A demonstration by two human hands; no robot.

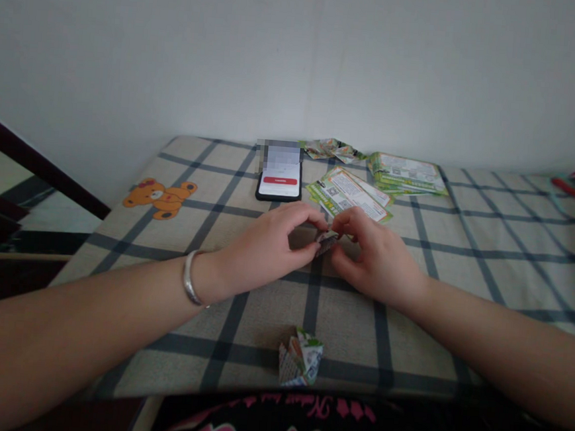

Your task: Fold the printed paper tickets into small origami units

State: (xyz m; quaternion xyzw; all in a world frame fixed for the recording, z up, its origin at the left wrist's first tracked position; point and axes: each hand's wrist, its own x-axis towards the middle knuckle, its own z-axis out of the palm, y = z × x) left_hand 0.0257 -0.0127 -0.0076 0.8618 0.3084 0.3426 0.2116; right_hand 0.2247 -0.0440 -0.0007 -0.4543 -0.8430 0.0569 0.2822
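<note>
A small piece of folded printed paper (326, 244) is pinched between the fingertips of both hands, above the middle of the checked cloth. My left hand (286, 237), with a silver bangle (191, 278) at its wrist, is closed on the paper's left side. From the other side my right hand (376, 256) grips it with thumb and fingers; part of the paper is hidden behind the fingertips. Nearer to me, at the table's front edge, stands a folded paper shape (301, 357) with pointed flaps and green and white print.
A phone (280, 182) with a lit screen lies beyond my hands. Right of it are loose printed leaflets (351, 195), a stack of leaflets (410, 175) and more folded paper (333, 150) by the wall. An orange bear picture (159, 199) marks the cloth's left side.
</note>
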